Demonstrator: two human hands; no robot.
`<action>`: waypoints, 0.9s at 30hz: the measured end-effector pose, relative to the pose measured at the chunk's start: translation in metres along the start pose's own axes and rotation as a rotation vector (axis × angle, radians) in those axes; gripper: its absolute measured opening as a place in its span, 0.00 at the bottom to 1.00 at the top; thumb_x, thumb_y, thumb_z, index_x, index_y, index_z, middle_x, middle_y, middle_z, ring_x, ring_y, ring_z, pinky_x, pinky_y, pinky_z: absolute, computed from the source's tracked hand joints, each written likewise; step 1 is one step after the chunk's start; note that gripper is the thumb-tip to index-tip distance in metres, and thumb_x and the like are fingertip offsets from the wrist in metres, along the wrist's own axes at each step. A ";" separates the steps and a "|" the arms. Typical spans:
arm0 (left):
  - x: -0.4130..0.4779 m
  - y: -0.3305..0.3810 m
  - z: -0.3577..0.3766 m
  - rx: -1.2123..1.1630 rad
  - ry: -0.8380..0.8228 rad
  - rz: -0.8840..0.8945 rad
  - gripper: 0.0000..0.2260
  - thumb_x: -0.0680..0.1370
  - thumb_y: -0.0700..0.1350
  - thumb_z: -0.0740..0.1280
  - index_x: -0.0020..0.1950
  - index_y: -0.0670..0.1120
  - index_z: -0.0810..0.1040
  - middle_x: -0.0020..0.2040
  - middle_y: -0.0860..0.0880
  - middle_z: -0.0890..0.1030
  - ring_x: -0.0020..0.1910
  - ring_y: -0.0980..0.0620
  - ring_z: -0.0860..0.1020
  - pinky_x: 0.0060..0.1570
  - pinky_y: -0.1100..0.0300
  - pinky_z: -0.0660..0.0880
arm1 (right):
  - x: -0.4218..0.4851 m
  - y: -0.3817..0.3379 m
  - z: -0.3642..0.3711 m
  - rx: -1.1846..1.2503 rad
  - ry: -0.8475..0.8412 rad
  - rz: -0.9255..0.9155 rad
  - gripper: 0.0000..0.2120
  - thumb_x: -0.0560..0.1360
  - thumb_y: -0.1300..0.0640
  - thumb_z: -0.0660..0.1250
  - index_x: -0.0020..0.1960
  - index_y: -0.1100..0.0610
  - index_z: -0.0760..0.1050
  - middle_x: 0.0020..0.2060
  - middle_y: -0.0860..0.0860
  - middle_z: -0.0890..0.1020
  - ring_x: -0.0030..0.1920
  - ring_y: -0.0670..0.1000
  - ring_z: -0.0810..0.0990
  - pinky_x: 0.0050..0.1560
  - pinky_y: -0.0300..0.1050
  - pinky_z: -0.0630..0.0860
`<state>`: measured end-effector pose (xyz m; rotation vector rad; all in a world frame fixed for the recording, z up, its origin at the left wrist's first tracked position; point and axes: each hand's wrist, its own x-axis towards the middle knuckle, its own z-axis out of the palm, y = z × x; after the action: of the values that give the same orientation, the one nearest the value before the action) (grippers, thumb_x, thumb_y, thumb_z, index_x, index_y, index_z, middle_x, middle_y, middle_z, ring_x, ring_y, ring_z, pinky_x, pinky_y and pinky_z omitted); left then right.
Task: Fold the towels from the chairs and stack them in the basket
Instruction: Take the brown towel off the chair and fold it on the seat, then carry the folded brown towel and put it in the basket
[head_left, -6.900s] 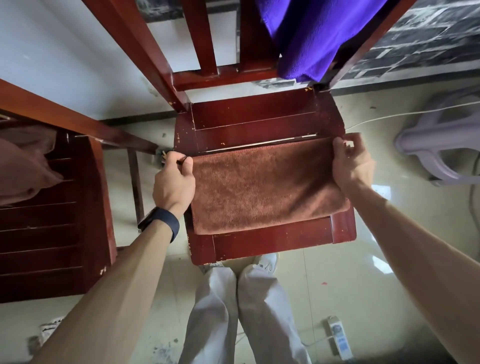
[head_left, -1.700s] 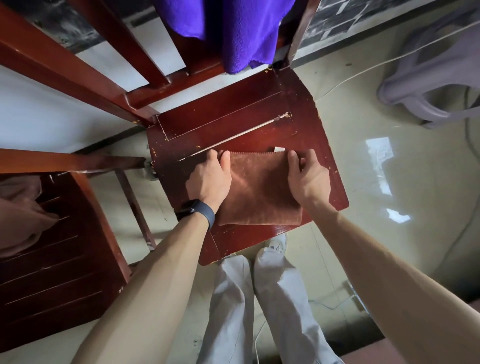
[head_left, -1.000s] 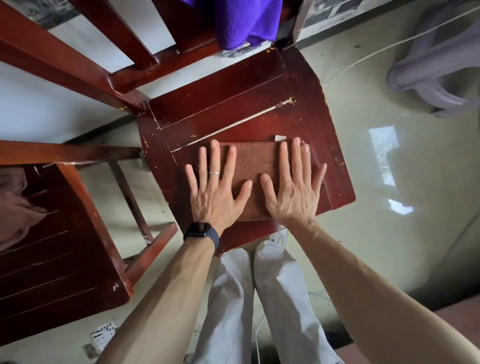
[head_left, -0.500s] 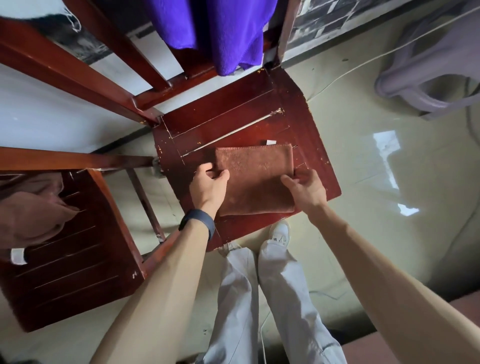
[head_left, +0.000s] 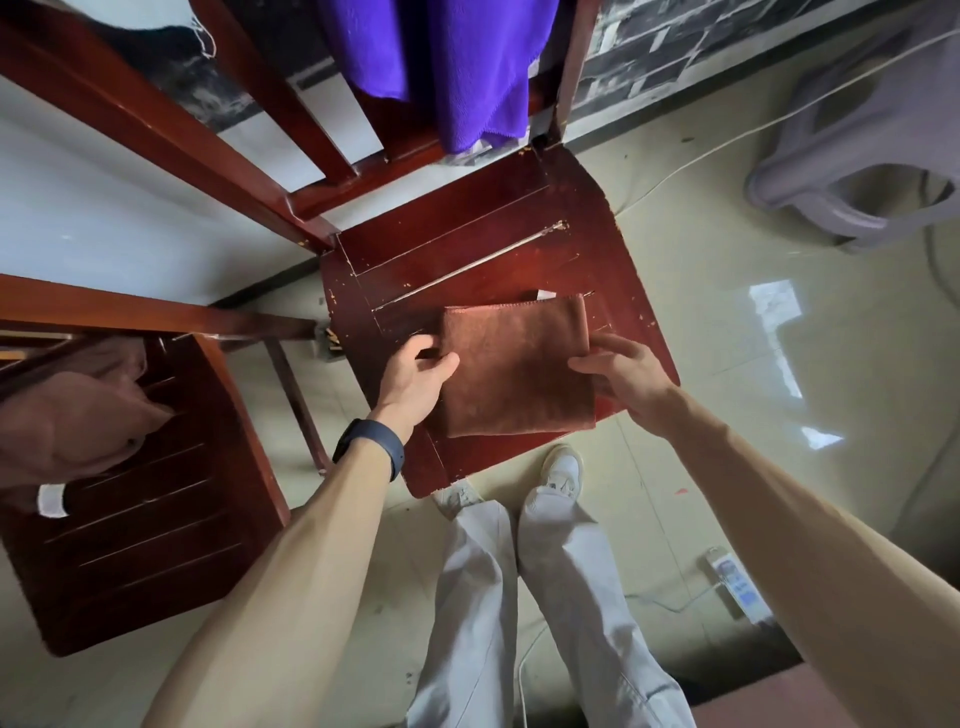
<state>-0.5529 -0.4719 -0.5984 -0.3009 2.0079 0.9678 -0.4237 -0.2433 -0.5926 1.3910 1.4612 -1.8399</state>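
The folded brown towel (head_left: 517, 366) lies on the chair seat (head_left: 467, 244) between both hands. The left hand (head_left: 415, 376) pinches its left edge, and the right hand (head_left: 623, 374) grips its right edge. A purple towel (head_left: 447, 62) hangs on the chair back beyond them.

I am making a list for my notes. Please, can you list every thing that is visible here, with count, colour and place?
brown towel: 1, folded, on middle chair seat
purple towel: 1, over that chair's back
tan towel: 1, on left chair
chairs: 2, dark red wood, middle and left
stool: 1, grey plastic, top right
power strip: 1, white, floor, lower right
cord: 1, white, floor, upper right
watch: 1, dark, left wrist
legs: 2, light trousers, white shoes
left hand: grip on brown towel's left edge
right hand: grip on its right edge
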 end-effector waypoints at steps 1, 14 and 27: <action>-0.007 0.001 -0.002 -0.047 0.002 -0.009 0.17 0.77 0.48 0.71 0.65 0.47 0.77 0.55 0.47 0.83 0.51 0.53 0.81 0.55 0.58 0.77 | -0.006 0.000 -0.001 0.006 -0.023 -0.021 0.12 0.73 0.64 0.72 0.53 0.52 0.82 0.51 0.54 0.86 0.53 0.56 0.85 0.53 0.49 0.81; -0.216 0.146 -0.069 -0.284 -0.338 0.167 0.13 0.79 0.45 0.69 0.63 0.56 0.79 0.59 0.49 0.83 0.60 0.48 0.81 0.54 0.43 0.80 | -0.255 -0.088 -0.065 0.240 -0.148 -0.229 0.14 0.76 0.65 0.69 0.50 0.46 0.79 0.49 0.54 0.81 0.50 0.57 0.77 0.49 0.57 0.76; -0.389 0.275 -0.022 0.002 -0.702 0.398 0.10 0.80 0.42 0.68 0.59 0.54 0.79 0.49 0.46 0.85 0.44 0.46 0.83 0.42 0.52 0.79 | -0.503 -0.053 -0.110 0.505 0.317 -0.529 0.18 0.78 0.59 0.70 0.63 0.42 0.77 0.50 0.54 0.86 0.44 0.50 0.85 0.42 0.52 0.81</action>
<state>-0.4789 -0.3585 -0.1418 0.4128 1.4320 1.1159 -0.2060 -0.2531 -0.1235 1.7057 1.7183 -2.5476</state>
